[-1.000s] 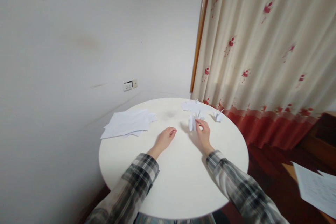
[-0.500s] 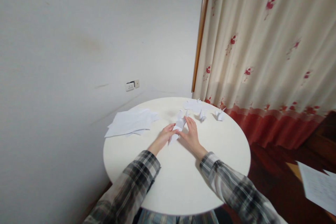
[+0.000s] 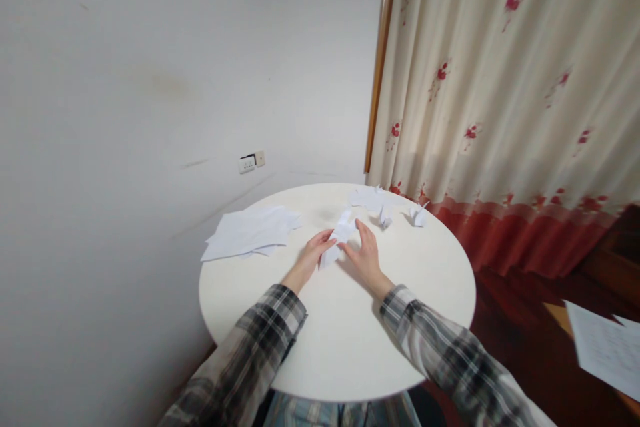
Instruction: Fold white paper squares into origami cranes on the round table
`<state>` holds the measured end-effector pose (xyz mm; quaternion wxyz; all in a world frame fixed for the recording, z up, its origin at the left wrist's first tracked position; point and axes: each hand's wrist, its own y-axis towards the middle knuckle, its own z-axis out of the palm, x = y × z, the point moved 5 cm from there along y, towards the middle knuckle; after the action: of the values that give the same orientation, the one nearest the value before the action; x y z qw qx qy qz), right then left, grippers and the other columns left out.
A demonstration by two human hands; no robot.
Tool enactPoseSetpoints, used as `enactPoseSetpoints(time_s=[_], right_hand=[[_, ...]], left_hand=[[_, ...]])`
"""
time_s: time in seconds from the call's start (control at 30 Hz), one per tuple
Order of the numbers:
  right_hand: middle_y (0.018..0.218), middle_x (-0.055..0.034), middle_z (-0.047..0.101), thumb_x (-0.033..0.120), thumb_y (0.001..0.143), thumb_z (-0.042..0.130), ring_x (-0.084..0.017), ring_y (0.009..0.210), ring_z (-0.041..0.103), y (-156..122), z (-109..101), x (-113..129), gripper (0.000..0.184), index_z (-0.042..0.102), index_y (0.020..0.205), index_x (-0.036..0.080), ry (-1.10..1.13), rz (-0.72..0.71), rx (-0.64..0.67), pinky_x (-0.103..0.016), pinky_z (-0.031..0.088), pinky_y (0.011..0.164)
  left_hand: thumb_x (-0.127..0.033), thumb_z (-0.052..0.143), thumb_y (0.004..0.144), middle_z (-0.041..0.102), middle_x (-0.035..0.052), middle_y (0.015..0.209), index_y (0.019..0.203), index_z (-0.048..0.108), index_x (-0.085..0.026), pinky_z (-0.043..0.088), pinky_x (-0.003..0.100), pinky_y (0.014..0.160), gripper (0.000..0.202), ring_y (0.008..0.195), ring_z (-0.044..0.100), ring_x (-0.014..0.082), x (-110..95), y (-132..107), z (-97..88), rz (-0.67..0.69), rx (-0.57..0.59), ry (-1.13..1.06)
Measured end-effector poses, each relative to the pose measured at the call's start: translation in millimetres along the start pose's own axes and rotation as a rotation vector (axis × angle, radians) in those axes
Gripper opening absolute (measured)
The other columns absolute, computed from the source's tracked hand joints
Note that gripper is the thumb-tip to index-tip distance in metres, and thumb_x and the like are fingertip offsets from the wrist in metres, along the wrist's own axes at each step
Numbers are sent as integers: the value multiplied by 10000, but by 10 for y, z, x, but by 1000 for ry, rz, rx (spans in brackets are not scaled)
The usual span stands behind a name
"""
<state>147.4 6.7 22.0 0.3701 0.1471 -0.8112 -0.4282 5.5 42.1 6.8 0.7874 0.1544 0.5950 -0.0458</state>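
Between my hands, above the white round table (image 3: 320,360), is a piece of folded white paper (image 3: 342,233). My left hand (image 3: 313,255) pinches its left side, thumb on top. On the other side my right hand (image 3: 367,255) has its thumb at the paper's lower right edge and its fingertips at the upper right corner, so the paper sits in its grip. Just beyond the right hand stand two small folded paper figures, one nearer (image 3: 385,217) and one farther right (image 3: 418,215). Their exact shapes are too small to make out.
A stack of white paper sheets (image 3: 250,232) lies at the table's left. More paper (image 3: 369,198) is at the far edge, with a small folded piece on it. Behind are a wall with a socket (image 3: 247,164) and a flowered curtain (image 3: 500,113). Written sheets (image 3: 603,347) lie lower right.
The folded paper has turned and been spread flatter between my hands. My right fingers have shifted slightly along its edge, and the left hand has moved a little.
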Motion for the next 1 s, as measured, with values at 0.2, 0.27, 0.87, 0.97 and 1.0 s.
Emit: enactPoseSetpoints(time_s=[0.2, 0.27, 0.87, 0.97, 1.0], right_hand=[[1175, -139, 486, 382, 733, 609, -184, 839, 575, -9, 20, 46, 636, 373, 1288, 182, 266, 108, 55, -373, 482, 786], [1145, -127, 514, 394, 731, 608, -186, 852, 569, -17, 39, 56, 615, 398, 1272, 191, 303, 134, 77, -368, 473, 797], [677, 10, 580, 335, 818, 455, -142, 597, 530, -54, 174, 116, 534, 331, 1319, 194, 425, 392, 221, -245, 403, 578], [729, 0, 582, 274, 803, 451, -132, 607, 521, -36, 147, 100, 481, 395, 1275, 202, 413, 364, 167, -245, 413, 591], [786, -15, 592, 257, 794, 454, -131, 626, 525, -30, 136, 96, 467, 419, 1256, 205, 424, 356, 142, -246, 422, 599]], left_hand=[[-274, 724, 568, 669, 79, 961, 1011, 617, -130, 411, 257, 710, 477, 813, 600, 187, -13, 4, 11, -27, 15, -129], [-276, 699, 583, 678, 63, 902, 980, 628, -135, 404, 251, 675, 428, 767, 602, 181, -29, -33, 47, -79, 31, -137], [-246, 764, 522, 631, -2, 733, 803, 530, -167, 414, 212, 591, 374, 641, 578, 121, -75, 14, 45, -3, -43, -80], [-277, 742, 569, 646, 19, 775, 893, 538, -168, 435, 239, 635, 398, 675, 594, 133, -83, 0, 39, -32, -63, -82], [-283, 733, 583, 650, 28, 781, 902, 550, -160, 439, 245, 654, 388, 686, 595, 135, -80, -6, 38, -46, -64, -75]])
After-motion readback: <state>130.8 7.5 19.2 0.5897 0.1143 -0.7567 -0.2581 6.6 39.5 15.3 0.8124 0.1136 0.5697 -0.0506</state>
